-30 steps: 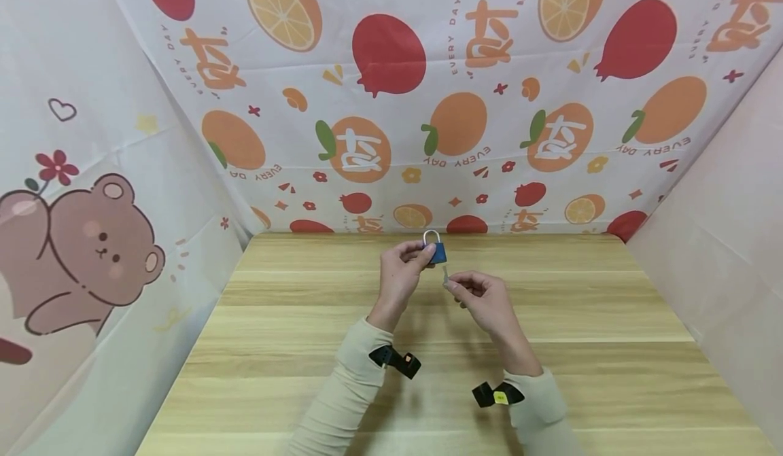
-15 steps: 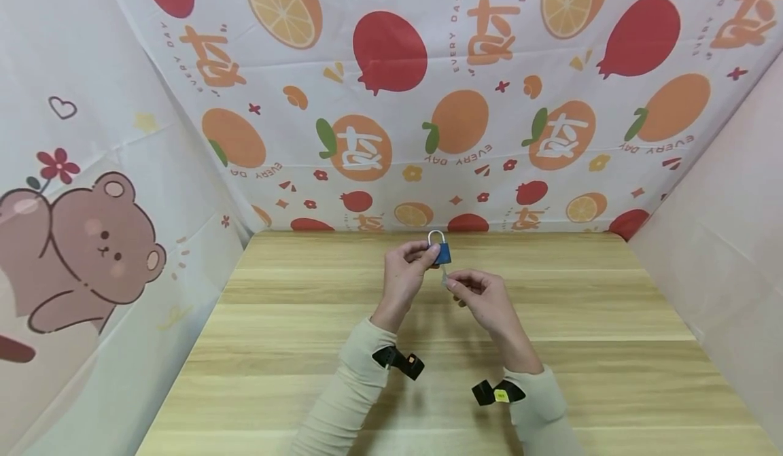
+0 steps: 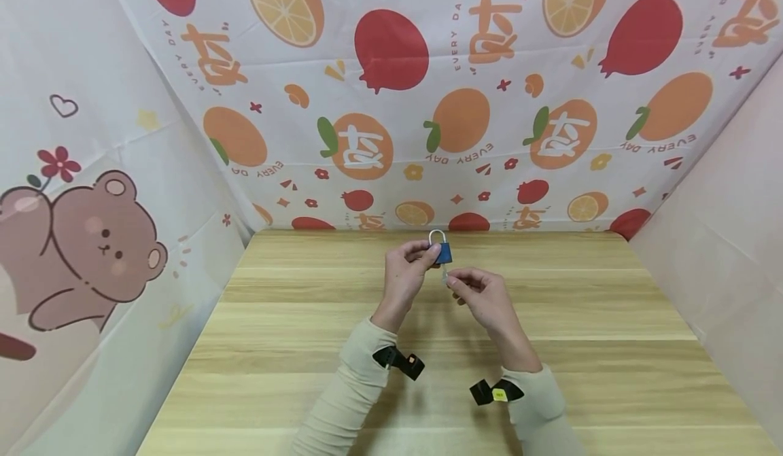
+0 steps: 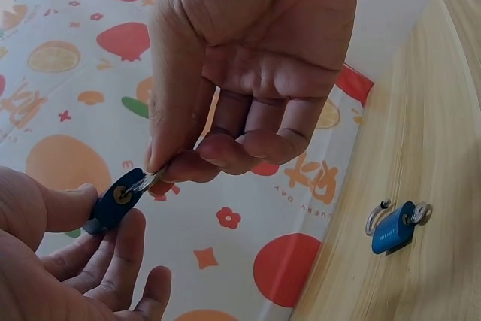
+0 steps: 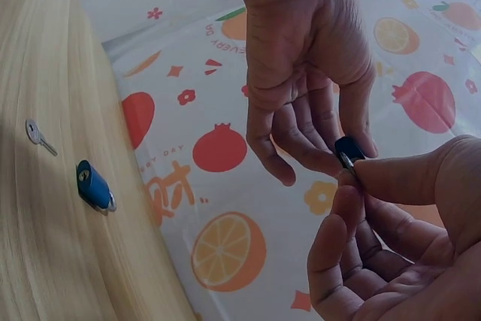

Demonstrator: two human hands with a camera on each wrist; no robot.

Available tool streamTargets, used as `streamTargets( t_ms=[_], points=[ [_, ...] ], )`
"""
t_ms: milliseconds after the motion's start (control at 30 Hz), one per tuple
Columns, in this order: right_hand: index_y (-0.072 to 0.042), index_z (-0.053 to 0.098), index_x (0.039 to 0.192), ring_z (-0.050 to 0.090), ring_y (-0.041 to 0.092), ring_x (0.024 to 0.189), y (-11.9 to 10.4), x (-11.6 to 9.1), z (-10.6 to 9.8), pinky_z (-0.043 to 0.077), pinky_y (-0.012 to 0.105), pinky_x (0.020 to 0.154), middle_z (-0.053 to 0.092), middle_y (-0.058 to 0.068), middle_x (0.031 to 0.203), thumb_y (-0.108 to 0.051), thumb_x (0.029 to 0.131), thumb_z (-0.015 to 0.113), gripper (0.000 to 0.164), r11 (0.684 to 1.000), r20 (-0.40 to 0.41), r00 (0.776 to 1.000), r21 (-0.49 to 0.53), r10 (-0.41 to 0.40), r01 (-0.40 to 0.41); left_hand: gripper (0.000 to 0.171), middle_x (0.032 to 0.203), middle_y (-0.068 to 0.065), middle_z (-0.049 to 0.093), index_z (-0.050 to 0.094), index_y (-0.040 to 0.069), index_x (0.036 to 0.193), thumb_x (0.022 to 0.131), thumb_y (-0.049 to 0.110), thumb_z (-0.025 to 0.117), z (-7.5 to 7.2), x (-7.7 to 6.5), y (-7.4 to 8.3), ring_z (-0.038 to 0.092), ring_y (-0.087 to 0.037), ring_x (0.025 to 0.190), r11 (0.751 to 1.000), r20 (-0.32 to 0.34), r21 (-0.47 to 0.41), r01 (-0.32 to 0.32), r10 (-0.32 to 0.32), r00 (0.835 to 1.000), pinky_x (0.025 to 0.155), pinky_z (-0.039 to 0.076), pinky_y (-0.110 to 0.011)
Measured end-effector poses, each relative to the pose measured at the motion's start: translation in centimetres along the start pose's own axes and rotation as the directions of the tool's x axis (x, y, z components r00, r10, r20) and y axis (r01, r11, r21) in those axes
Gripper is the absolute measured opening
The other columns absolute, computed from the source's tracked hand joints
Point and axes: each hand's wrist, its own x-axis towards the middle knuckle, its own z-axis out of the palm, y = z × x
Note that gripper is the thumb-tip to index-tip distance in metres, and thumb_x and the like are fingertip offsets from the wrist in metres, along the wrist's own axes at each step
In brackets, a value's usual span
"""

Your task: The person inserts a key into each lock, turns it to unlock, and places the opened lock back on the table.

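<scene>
My left hand [image 3: 402, 276] holds a small blue padlock [image 3: 444, 253] between thumb and fingers, its silver shackle upward. Just below it, my right hand [image 3: 487, 301] pinches a silver key [image 3: 444, 274] by its head. In the left wrist view the key [image 4: 144, 183] points at the brass keyhole, its tip right at the opening. Seen from the right wrist, fingers hide most of the padlock [image 5: 349, 146] and the key.
On the wooden table [image 3: 275, 347], the left wrist view shows another blue padlock [image 4: 392, 229], shackle open and key in it. The right wrist view shows a blue padlock [image 5: 93, 184] beside a loose key [image 5: 37, 136]. A fruit-print cloth [image 3: 453, 41] hangs behind.
The left hand has shifted slightly right with the padlock. The right hand has brought the key up to the padlock's bottom, closing the gap between them.
</scene>
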Motion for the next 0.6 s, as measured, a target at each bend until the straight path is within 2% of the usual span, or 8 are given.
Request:
streamTargets(
  t_ms=[200,433,600],
  points=[
    [-0.003,0.075,0.109,0.063,0.014,0.077,0.0,0.1,0.6,0.057,0.028,0.072,0.073,0.011,0.096,-0.020,0.097,0.070,0.021,1.000,-0.022,1.000,0.012,0.018,-0.018,0.027,0.101,-0.023,0.076,0.072,-0.002,0.113,0.094,0.018,0.073,-0.1,0.0,-0.1,0.075,-0.020,0.081,1.000,-0.012,0.006,-0.006,0.007,1.000,0.079,0.059,-0.026],
    [-0.001,0.075,0.109,0.062,0.013,0.076,0.0,0.0,1.2,0.056,0.027,0.070,0.073,0.006,0.091,-0.018,0.096,0.071,0.022,0.999,-0.042,0.999,0.040,0.032,-0.030,0.028,0.102,-0.024,0.076,0.072,-0.001,0.114,0.095,0.019,0.073,-0.3,-0.1,-0.2,0.076,-0.023,0.084,1.000,-0.010,0.006,-0.008,0.008,1.000,0.083,0.060,-0.031],
    [0.000,0.074,0.108,0.060,0.012,0.074,-0.1,-0.1,1.4,0.056,0.027,0.070,0.071,0.003,0.088,-0.017,0.097,0.070,0.021,0.998,-0.056,0.998,0.047,0.037,-0.035,0.028,0.102,-0.023,0.076,0.072,-0.001,0.114,0.095,0.020,0.072,-0.3,-0.2,-0.2,0.076,-0.020,0.082,1.000,-0.013,0.006,-0.003,0.003,1.000,0.080,0.058,-0.025]
  ],
)
